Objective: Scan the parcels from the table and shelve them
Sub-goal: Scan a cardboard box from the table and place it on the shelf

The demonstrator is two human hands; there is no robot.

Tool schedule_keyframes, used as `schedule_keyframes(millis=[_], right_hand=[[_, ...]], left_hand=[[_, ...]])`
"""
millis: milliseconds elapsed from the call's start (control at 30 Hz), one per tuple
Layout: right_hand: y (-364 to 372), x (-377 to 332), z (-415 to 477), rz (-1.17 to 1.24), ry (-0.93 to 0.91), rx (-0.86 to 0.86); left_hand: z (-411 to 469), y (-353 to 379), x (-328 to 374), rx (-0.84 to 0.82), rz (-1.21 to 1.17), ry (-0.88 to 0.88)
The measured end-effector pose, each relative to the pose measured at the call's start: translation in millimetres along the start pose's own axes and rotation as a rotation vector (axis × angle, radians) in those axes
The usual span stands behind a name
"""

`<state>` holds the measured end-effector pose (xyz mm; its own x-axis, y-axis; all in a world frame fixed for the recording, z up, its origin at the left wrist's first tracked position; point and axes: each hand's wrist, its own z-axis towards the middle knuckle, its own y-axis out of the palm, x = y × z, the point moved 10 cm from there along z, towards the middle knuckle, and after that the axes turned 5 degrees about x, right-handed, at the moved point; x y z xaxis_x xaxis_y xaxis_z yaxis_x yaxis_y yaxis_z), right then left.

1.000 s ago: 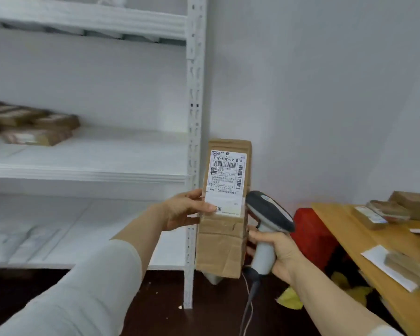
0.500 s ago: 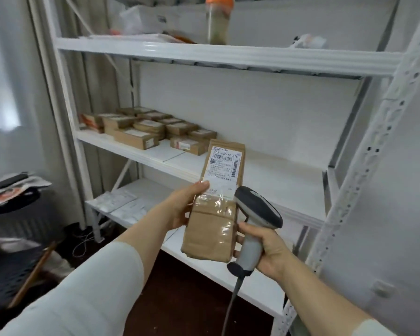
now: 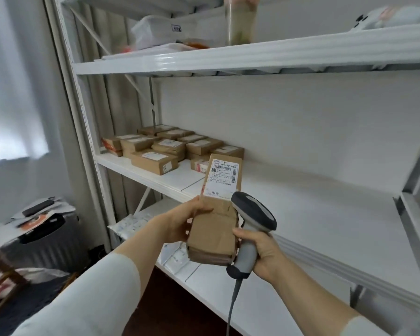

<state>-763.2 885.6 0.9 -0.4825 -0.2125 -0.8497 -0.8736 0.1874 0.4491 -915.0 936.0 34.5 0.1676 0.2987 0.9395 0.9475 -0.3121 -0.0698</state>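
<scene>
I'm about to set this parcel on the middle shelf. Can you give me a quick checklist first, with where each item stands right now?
1. Left hand grip on the parcel: ok, fingers curl round its left edge and it stands upright.
2. Label facing the person: ok.
3. Parcel scanned: cannot tell, no beam or readout shows.
4. Right hand grip on the scanner: ok, wrapped round the handle.
5. Room on the middle shelf: ok, bare surface right of the stacked parcels.
6. Cable: ok, hangs free below the handle.
</scene>
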Motion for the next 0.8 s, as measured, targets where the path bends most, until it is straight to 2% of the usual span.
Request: schedule_keyframes(millis=[233,433,633,800], right_hand=[[-10.8,-27.4,94.0,0.057,0.012,0.105],[-17.5,-58.0,145.6,0.038,0.007,0.122],[-52.2,-85.7,195.6,-0.021,-0.015,0.365],[-64.4,-105.1,227.1,0.047,-0.054,0.530]], left_hand=[[85.5,2.8,17.0,-0.160,0.099,-0.071],[153.0,14.9,50.1,-0.194,0.114,-0.017],[231.8,42.2,66.8,-0.333,0.172,-0.027],[287.0,46.4,91.1,-0.366,0.020,-0.110]])
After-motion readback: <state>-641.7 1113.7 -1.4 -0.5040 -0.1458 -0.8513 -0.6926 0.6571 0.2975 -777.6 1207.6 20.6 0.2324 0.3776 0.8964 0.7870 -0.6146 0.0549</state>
